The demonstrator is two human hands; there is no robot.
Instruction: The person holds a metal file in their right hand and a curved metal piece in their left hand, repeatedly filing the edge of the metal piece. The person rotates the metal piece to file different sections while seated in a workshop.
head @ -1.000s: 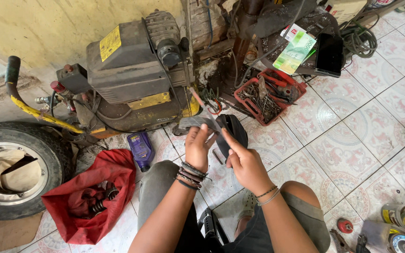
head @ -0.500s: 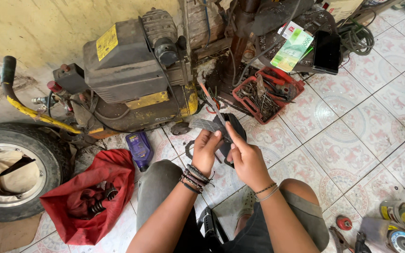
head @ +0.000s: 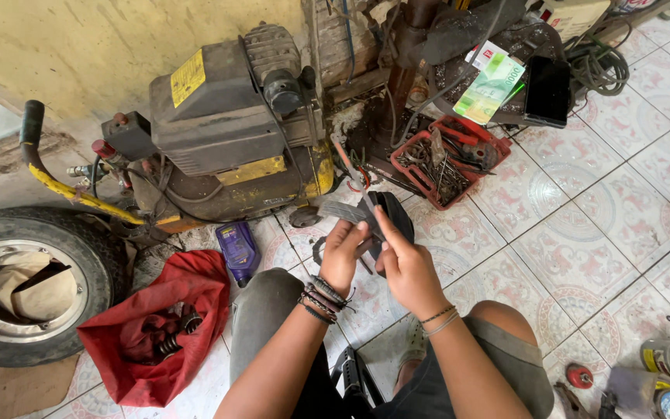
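A: Where are we at w/ the hands?

B: Both up in front of us over the tile floor (head: pixel 583 233). Left hand (head: pixel 344 256) pinches a grey flat strip (head: pixel 347 211), looks like a sanding-belt piece, thumb on top and fingers under. Right hand (head: pixel 406 268) is closed round a black rounded part (head: pixel 395 213) from the side, index finger lying along it.

A: Strip vs part?

B: Touching. Strip's right end meets the black part's left face, just above both sets of fingertips. Can't tell if it's wrapped on or only laid against it.

A: Why held that way?

B: Our guess: right hand steadies the part, left keeps the strip taut and lined up. Held at knee level so we look straight down on the join.

A: Surroundings?

B: Grey/yellow air compressor (head: pixel 226 132) right behind the hands. Red tray of screws and bits (head: pixel 447 159) to the right of it, near. Purple bottle (head: pixel 238 250) by the left knee, red cloth bag (head: pixel 157 326) w/ dark parts beyond it, tyre (head: pixel 32 283) far left. Phone (head: pixel 548 89) and green packet (head: pixel 492 87) well apart, top right.
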